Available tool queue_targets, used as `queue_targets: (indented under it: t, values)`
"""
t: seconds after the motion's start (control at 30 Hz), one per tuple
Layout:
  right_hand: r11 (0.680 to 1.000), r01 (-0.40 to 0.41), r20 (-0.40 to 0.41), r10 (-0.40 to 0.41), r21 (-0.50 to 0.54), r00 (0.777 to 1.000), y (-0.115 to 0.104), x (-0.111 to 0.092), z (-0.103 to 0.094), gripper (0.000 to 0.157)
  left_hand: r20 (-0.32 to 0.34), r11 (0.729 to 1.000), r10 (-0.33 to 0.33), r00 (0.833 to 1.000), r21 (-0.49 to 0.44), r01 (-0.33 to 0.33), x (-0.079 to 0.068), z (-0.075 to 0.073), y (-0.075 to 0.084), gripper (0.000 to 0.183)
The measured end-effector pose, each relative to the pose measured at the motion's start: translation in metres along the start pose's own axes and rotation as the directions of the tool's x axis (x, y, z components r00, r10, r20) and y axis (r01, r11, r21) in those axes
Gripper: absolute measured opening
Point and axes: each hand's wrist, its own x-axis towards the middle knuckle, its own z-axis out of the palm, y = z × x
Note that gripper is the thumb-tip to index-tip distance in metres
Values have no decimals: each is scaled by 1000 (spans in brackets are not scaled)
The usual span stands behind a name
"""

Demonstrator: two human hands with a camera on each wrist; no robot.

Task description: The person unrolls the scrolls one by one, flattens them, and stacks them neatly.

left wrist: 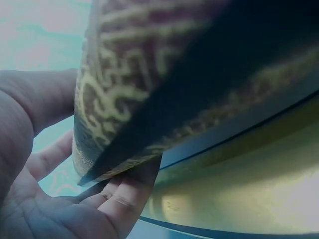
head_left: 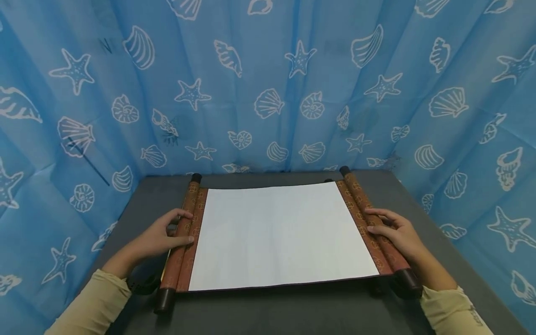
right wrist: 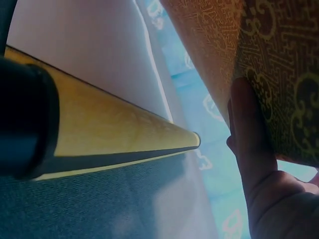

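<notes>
A hanging scroll with a blank white sheet (head_left: 280,235) is spread between two brown patterned rolls with dark end knobs. My left hand (head_left: 161,236) grips the left roll (head_left: 177,253), fingers on its outer side and thumb on top. In the left wrist view, the fingers (left wrist: 127,199) curl beneath the patterned roll (left wrist: 119,74). My right hand (head_left: 399,235) holds the right roll (head_left: 383,244) from the right. In the right wrist view, a digit (right wrist: 246,114) lies along the patterned surface (right wrist: 284,64). Part of the scroll's underside is hidden in the head view.
The scroll is over a dark grey table (head_left: 268,311). In the right wrist view, a yellow roll (right wrist: 114,124) with a black knob (right wrist: 30,119) lies beside the patterned one. A blue curtain (head_left: 268,83) printed with white shells and starfish surrounds the table's back and sides.
</notes>
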Motion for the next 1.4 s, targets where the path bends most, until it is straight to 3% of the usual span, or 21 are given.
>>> queue_targets:
  t: [0.17, 0.43, 0.77, 0.97, 1.13, 1.2, 1.4]
  values:
    - [1000, 0, 9, 0, 4, 1000, 5, 4, 3, 53, 15, 999, -40, 999, -6, 40, 10, 2, -2, 65]
    - [999, -27, 63, 24, 45, 998, 13, 9, 8, 56, 14, 999, -43, 999, -14, 44, 16, 1, -4, 68]
    - [999, -41, 90, 39, 23, 995, 14, 23, 13, 59, -55, 1000, 15, 998, 27, -14, 22, -3, -8, 65]
    - [999, -30, 104, 28, 13, 994, 16, 29, 17, 61, 39, 998, 0, 999, 56, -2, 22, -3, -3, 69]
    - [1000, -15, 128, 13, 10, 992, 17, 31, 16, 64, 115, 994, -68, 991, 91, 57, 21, -3, 3, 76]
    - [1000, 0, 165, -2, 11, 986, 18, 29, 12, 65, 120, 991, -98, 988, 100, 86, 21, -3, 3, 76]
    - [998, 2, 320, -20, 58, 947, 29, 13, -4, 64, 136, 993, -89, 987, 83, 79, 19, -8, -3, 70]
